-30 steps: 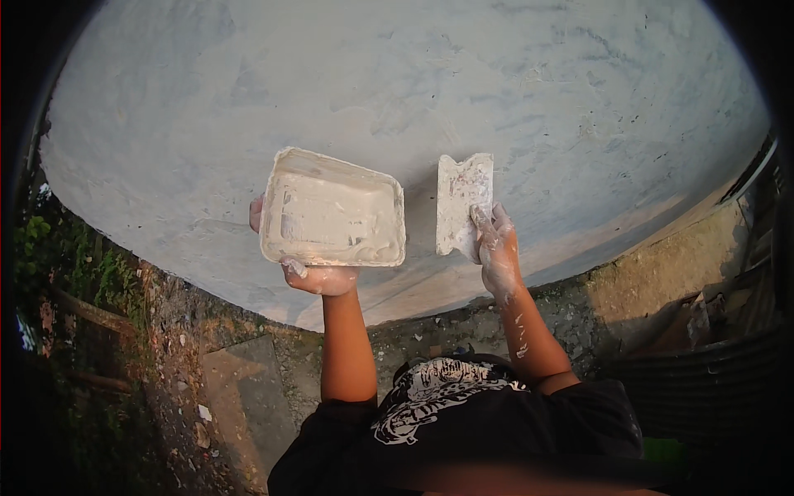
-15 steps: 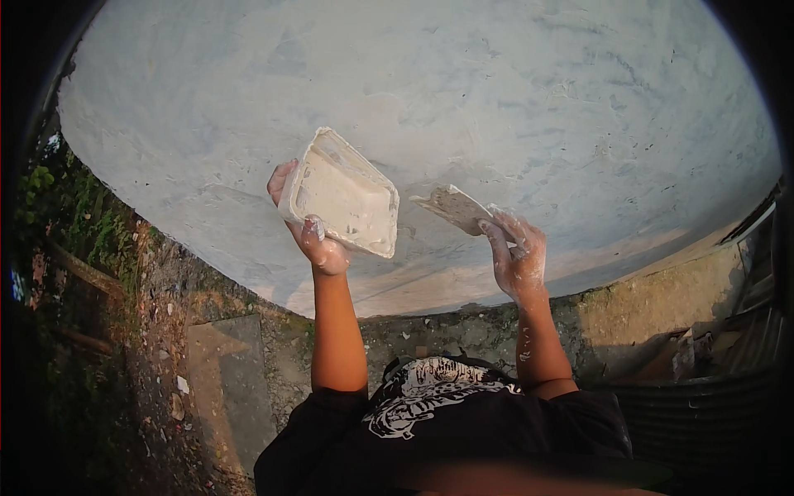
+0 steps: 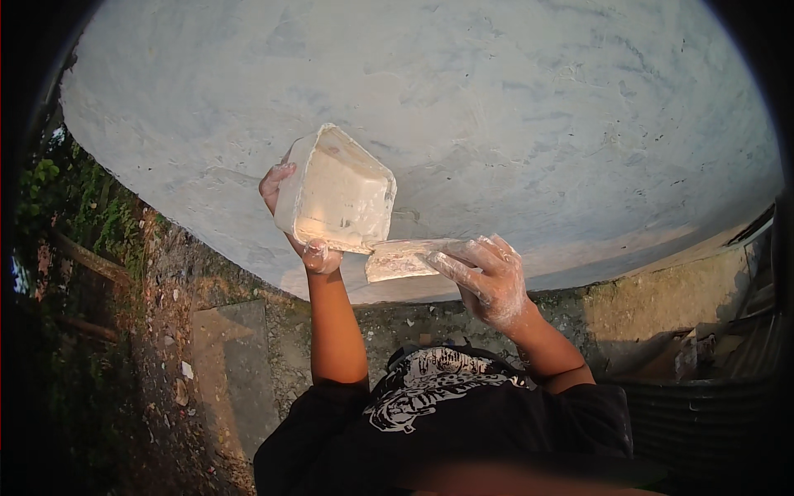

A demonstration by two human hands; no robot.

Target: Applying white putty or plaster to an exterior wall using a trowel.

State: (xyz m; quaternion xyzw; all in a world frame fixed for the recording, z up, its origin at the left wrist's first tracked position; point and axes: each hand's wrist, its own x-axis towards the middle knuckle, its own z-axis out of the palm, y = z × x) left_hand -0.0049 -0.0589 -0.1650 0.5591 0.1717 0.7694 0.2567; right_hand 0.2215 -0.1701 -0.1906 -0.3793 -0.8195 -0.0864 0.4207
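My left hand (image 3: 318, 255) is closed on a white, plaster-smeared rectangular tub (image 3: 343, 194), its thumb at the lower rim and its fingers round the left side. The tub is tilted with its open side toward me, and a pale film coats the inside. In my right hand (image 3: 492, 281) is a flat scraper (image 3: 401, 261), coated with whitish plaster and gripped between thumb and fingers. Its left end is at the tub's lower right corner and seems to touch the rim. Both hands are speckled with white.
A large pale blue-grey plastered wall (image 3: 513, 107) with smear marks rises in front of me. Rubble ground and a concrete slab (image 3: 236, 364) lie at the lower left, green plants (image 3: 91, 198) farther left. Corrugated sheeting (image 3: 703, 413) stands at the lower right.
My right hand has moved left and slightly down, bringing the scraper from beside the tub to its lower right corner. The tub has tilted a little in my left hand.
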